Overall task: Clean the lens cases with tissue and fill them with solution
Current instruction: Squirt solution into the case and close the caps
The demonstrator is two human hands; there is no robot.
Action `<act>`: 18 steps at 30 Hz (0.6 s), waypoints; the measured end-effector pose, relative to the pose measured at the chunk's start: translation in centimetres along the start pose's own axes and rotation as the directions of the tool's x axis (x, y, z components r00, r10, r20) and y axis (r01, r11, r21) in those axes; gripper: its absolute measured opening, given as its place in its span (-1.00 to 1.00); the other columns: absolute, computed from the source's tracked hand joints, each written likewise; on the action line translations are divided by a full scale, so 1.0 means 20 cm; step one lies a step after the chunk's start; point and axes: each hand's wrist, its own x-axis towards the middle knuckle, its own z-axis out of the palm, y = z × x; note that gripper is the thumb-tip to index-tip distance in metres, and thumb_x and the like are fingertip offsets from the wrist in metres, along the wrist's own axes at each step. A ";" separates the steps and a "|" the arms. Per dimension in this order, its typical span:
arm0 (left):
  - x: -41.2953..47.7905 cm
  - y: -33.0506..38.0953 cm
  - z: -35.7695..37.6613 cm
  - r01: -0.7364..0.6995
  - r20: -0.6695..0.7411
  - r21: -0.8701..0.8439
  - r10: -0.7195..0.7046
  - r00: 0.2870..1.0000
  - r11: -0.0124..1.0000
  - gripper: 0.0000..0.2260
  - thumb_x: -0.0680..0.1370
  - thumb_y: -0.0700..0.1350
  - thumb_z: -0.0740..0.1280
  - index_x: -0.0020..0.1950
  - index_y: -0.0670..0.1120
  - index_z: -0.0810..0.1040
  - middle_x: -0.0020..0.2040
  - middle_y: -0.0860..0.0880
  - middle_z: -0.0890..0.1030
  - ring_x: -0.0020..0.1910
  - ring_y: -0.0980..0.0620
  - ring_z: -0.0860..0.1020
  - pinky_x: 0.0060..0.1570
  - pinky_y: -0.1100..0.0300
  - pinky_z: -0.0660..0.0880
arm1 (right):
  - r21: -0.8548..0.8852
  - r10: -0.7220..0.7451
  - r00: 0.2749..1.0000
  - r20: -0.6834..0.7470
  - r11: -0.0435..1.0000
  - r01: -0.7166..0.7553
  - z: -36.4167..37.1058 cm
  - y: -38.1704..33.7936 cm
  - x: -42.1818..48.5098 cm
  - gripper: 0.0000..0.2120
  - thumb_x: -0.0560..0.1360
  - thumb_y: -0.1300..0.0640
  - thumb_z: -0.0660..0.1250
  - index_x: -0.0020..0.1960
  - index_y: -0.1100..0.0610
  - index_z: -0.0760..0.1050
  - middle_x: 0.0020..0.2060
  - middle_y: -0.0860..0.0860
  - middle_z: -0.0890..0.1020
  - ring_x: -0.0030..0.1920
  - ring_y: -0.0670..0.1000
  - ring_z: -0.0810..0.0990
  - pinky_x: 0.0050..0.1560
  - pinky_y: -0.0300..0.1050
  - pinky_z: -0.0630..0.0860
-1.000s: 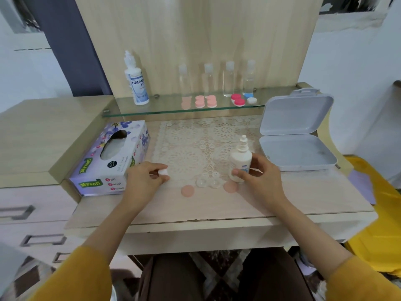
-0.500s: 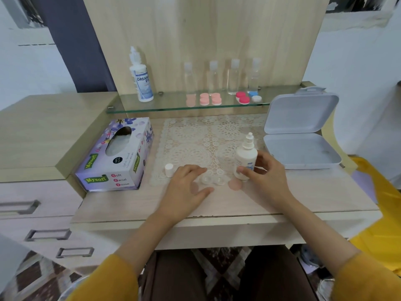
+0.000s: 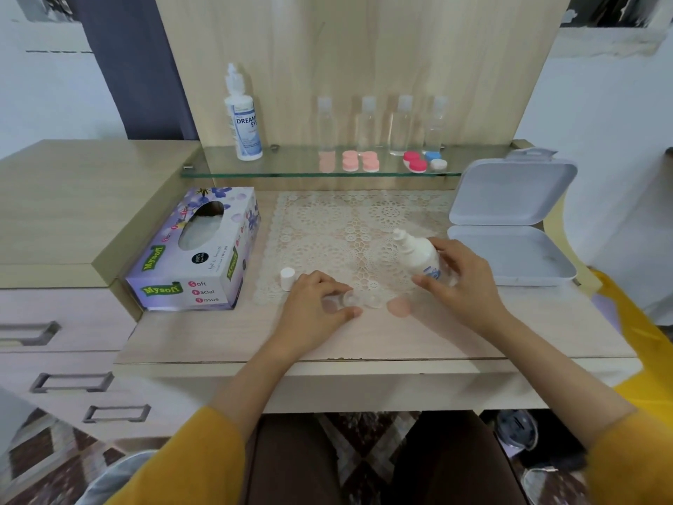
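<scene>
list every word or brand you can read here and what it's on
"Mysoft": tissue box, front, top and side.
"Soft Facial Tissue": same box, front face.
"DREAM EYE": tall bottle on the glass shelf.
Black round sticker on the box: too blurred to read.
Blue print on the small bottle in the right hand: too blurred.

We read "Mysoft" in green on the tissue box point(image 3: 196, 249) left of the lace mat point(image 3: 349, 227), and "Soft Facial Tissue" on its near end. Behind the mat's left corner the tall bottle point(image 3: 244, 125) says "DREAM EYE". The small white bottle point(image 3: 422, 258) over the mat's right edge bears blue print we cannot read
</scene>
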 end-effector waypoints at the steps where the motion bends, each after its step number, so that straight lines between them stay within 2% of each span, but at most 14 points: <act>1: 0.00 0.00 0.00 -0.007 -0.001 -0.011 0.007 1.000 1.000 -0.66 0.36 0.01 0.49 0.10 -0.01 0.61 -0.02 0.06 0.49 0.05 0.12 0.40 0.11 0.29 0.30 | -0.056 -0.035 0.999 0.029 0.998 0.037 0.00 0.00 0.01 -0.56 0.33 0.24 0.48 0.19 0.15 0.49 -0.03 -0.01 0.54 -0.05 -0.04 0.47 -0.10 -0.35 0.32; 5: -0.01 0.00 -0.02 -0.020 -0.013 -0.049 0.019 1.000 0.999 -0.66 0.35 -0.04 0.50 0.10 -0.03 0.60 -0.05 0.08 0.50 0.04 0.11 0.43 0.09 0.33 0.33 | -0.187 -0.163 0.976 0.148 0.964 0.189 0.02 0.01 0.03 -0.57 0.31 0.29 0.48 0.16 0.20 0.49 0.01 0.07 0.54 -0.02 0.01 0.46 -0.03 -0.22 0.29; 9: -0.01 0.00 -0.02 -0.019 -0.010 -0.047 0.019 1.000 0.999 -0.72 0.36 -0.05 0.49 0.05 -0.03 0.63 -0.06 0.09 0.51 0.04 0.11 0.43 0.05 0.39 0.31 | -0.276 -0.242 0.952 0.187 0.917 0.288 0.05 0.02 0.03 -0.57 0.26 0.33 0.46 0.12 0.23 0.53 0.00 0.10 0.56 -0.01 0.14 0.49 -0.02 -0.14 0.31; 13: 0.00 0.00 -0.02 -0.019 0.013 -0.021 0.020 1.000 1.000 -0.65 0.34 -0.02 0.50 0.11 0.00 0.61 -0.03 0.10 0.51 0.04 0.11 0.41 0.10 0.27 0.31 | -0.307 -0.279 0.937 0.210 0.891 0.334 0.05 0.01 0.03 -0.58 0.25 0.17 0.37 0.10 0.20 0.56 -0.03 0.08 0.58 -0.07 0.14 0.48 -0.08 -0.13 0.29; 18: -0.01 0.00 -0.01 0.003 0.001 -0.045 -0.003 1.000 0.999 -0.74 0.34 -0.02 0.50 -0.01 -0.02 0.64 -0.06 0.09 0.51 0.03 0.09 0.42 0.10 0.24 0.33 | -0.321 -0.288 0.931 0.226 0.880 0.350 0.05 0.01 0.05 -0.58 0.25 0.25 0.42 0.11 0.23 0.55 -0.01 0.12 0.59 -0.06 0.19 0.49 -0.07 -0.10 0.31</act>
